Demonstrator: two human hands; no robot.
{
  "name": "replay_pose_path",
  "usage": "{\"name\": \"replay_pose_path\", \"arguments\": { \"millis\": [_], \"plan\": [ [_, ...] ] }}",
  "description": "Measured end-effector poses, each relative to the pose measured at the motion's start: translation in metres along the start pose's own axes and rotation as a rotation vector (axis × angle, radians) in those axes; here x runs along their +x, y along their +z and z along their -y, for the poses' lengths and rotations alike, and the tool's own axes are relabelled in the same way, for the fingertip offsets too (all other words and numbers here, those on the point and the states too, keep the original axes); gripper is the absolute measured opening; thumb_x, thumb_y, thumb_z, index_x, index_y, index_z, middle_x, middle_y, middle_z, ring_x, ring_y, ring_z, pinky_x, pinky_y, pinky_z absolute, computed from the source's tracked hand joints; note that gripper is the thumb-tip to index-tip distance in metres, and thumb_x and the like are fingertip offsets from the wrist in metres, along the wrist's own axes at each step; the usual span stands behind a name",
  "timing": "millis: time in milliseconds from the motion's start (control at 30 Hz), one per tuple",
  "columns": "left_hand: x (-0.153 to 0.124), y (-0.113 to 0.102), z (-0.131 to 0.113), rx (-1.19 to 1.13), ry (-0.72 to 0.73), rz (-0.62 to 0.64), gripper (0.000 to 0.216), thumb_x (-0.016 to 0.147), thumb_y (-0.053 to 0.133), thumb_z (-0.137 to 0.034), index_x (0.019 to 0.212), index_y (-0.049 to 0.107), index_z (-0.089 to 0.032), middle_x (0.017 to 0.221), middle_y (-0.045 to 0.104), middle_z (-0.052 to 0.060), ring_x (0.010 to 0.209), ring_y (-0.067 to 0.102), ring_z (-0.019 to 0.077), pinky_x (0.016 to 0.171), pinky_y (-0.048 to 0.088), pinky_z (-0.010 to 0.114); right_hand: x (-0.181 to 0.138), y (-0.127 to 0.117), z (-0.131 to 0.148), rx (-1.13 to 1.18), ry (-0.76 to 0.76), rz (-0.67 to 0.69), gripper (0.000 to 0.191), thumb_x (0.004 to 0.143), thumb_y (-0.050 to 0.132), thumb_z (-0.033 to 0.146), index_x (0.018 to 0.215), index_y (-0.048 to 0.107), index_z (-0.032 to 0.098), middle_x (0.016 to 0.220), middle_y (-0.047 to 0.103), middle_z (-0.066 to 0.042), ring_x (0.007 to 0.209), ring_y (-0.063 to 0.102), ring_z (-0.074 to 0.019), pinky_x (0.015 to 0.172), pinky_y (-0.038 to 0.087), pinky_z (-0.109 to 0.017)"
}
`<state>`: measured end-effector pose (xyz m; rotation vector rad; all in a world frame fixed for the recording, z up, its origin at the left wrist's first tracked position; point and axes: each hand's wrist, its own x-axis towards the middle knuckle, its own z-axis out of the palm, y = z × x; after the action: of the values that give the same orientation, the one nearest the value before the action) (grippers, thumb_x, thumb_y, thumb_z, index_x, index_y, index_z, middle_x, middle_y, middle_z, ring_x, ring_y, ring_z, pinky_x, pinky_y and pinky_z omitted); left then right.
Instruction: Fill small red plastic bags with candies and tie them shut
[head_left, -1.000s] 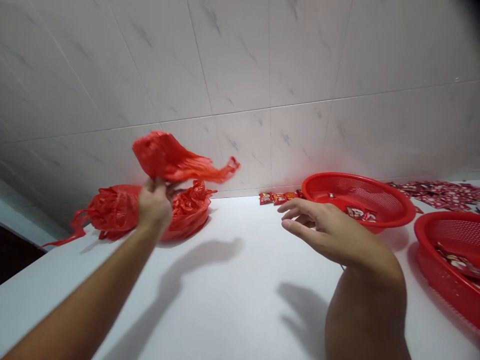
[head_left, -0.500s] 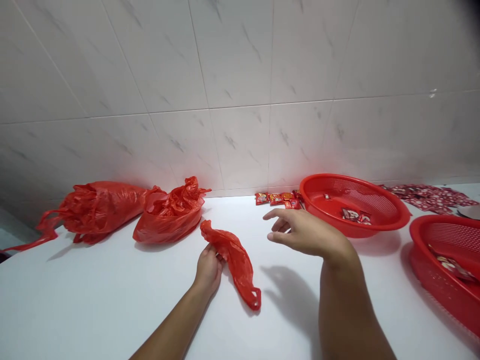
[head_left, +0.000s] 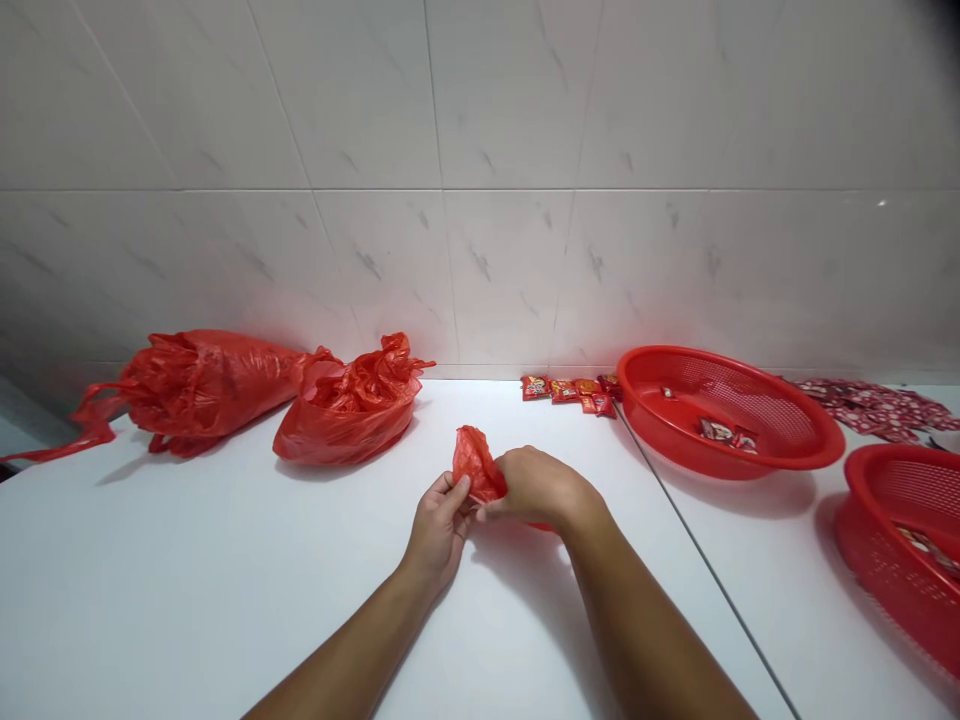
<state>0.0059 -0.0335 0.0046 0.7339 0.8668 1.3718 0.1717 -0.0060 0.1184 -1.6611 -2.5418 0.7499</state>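
A small red plastic bag point(head_left: 472, 462) is held up above the middle of the white table point(head_left: 225, 590). My left hand point(head_left: 436, 528) pinches its near left edge, thumb on top. My right hand point(head_left: 546, 487) is closed on the bag's right side, palm down, with the fingertips partly hidden behind the hand and the film. A bit of red film pokes out beneath the right hand. Both hands nearly touch each other at the bag.
Two bulging red plastic bags, one large point(head_left: 214, 385) and one smaller point(head_left: 349, 415), lie at the left by the tiled wall. Several small red packets point(head_left: 564, 390) lie beside a red basket point(head_left: 727, 465). Another red basket point(head_left: 892, 560) stands at right, near patterned pouches point(head_left: 870, 408).
My right hand has come left and down from the air onto the bag and closed on it. The bag, hanging long from my left hand before, is now bunched between both hands.
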Motion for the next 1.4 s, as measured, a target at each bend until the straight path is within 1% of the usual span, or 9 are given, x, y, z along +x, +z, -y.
{"name": "replay_pose_path", "arguments": {
  "millis": [267, 567, 667, 767, 867, 933, 1033, 1200, 1400],
  "plan": [
    [0.016, -0.013, -0.01, -0.163, 0.104, -0.192, 0.035, 0.077, 0.09, -0.04, 0.089, 0.066, -0.019, 0.086, 0.072, 0.001, 0.074, 0.066, 0.0144, 0.067, 0.055, 0.025, -0.01, -0.019, -0.044, 0.265, -0.043, -0.18, 0.038, 0.097, 0.054, 0.045, 0.067, 0.053, 0.021, 0.063, 0.053, 0.003, 0.057, 0.043, -0.0136, 0.055, 0.03, -0.029],
    [0.026, -0.026, -0.021, 0.023, 0.228, -0.369, 0.032, 0.078, 0.087, -0.041, 0.086, 0.063, -0.022, 0.086, 0.069, 0.001, 0.075, 0.064, 0.0165, 0.07, 0.053, 0.028, -0.024, -0.039, -0.078, 0.353, 0.082, -0.402, 0.029, 0.098, 0.048, 0.039, 0.084, 0.066, 0.021, 0.08, 0.071, -0.003, 0.072, 0.062, -0.0199, 0.062, 0.039, -0.028],
    [0.007, -0.016, -0.017, 0.221, 0.437, -0.388, 0.024, 0.079, 0.087, -0.038, 0.095, 0.072, -0.026, 0.1, 0.072, 0.004, 0.096, 0.066, 0.0212, 0.091, 0.053, 0.033, -0.018, -0.038, -0.07, 0.27, 0.173, -0.4, 0.036, 0.101, 0.043, 0.035, 0.08, 0.069, 0.021, 0.088, 0.076, -0.008, 0.082, 0.069, -0.023, 0.068, 0.042, -0.03],
    [-0.03, 0.004, -0.009, 0.539, 0.664, -0.074, 0.026, 0.074, 0.088, -0.031, 0.099, 0.08, -0.028, 0.104, 0.076, 0.01, 0.11, 0.068, 0.0336, 0.11, 0.048, 0.05, -0.011, -0.035, -0.061, 0.161, 0.284, -0.341, 0.043, 0.104, 0.041, 0.041, 0.087, 0.075, 0.019, 0.097, 0.078, -0.015, 0.09, 0.072, -0.0272, 0.073, 0.045, -0.032],
    [-0.063, 0.027, 0.003, 0.766, 0.591, 0.512, 0.042, 0.076, 0.081, -0.022, 0.116, 0.08, -0.033, 0.116, 0.079, 0.013, 0.118, 0.07, 0.0409, 0.112, 0.049, 0.059, -0.009, -0.032, -0.056, 0.094, 0.36, -0.272, 0.055, 0.106, 0.038, 0.052, 0.098, 0.078, 0.015, 0.104, 0.078, -0.021, 0.092, 0.073, -0.0303, 0.072, 0.046, -0.034],
    [-0.072, 0.036, 0.013, 0.878, 0.554, 0.659, 0.053, 0.083, 0.076, -0.022, 0.134, 0.072, -0.035, 0.133, 0.074, 0.014, 0.128, 0.067, 0.0401, 0.113, 0.049, 0.057, -0.009, -0.031, -0.056, 0.071, 0.364, -0.243, 0.06, 0.107, 0.035, 0.056, 0.101, 0.078, 0.014, 0.106, 0.078, -0.022, 0.092, 0.074, -0.0302, 0.072, 0.046, -0.034],
    [-0.062, 0.032, 0.024, 1.065, 0.593, 0.43, 0.042, 0.088, 0.072, -0.027, 0.13, 0.073, -0.031, 0.137, 0.072, 0.016, 0.122, 0.069, 0.0412, 0.1, 0.054, 0.053, -0.01, -0.031, -0.061, 0.054, 0.382, -0.226, 0.057, 0.106, 0.039, 0.057, 0.095, 0.077, 0.016, 0.096, 0.079, -0.019, 0.084, 0.073, -0.0277, 0.068, 0.045, -0.033],
    [-0.031, 0.002, 0.015, 1.281, 0.618, 0.018, 0.008, 0.089, 0.071, -0.028, 0.083, 0.077, -0.029, 0.08, 0.072, 0.01, 0.068, 0.063, 0.0301, 0.072, 0.049, 0.042, -0.01, -0.029, -0.07, 0.048, 0.357, -0.163, 0.043, 0.096, 0.059, 0.056, 0.081, 0.074, 0.019, 0.079, 0.074, -0.011, 0.07, 0.068, -0.0247, 0.057, 0.038, -0.033],
    [-0.022, -0.009, -0.002, 1.135, 0.697, -0.143, 0.042, 0.075, 0.087, -0.035, 0.044, 0.061, -0.024, 0.115, 0.077, 0.015, 0.114, 0.059, 0.0458, 0.105, 0.04, 0.059, -0.042, -0.042, -0.057, 0.086, 0.286, -0.375, 0.064, 0.086, 0.074, 0.051, 0.141, 0.063, 0.022, 0.136, 0.068, -0.016, 0.115, 0.068, -0.0325, 0.082, 0.053, -0.038]
  ]
}}
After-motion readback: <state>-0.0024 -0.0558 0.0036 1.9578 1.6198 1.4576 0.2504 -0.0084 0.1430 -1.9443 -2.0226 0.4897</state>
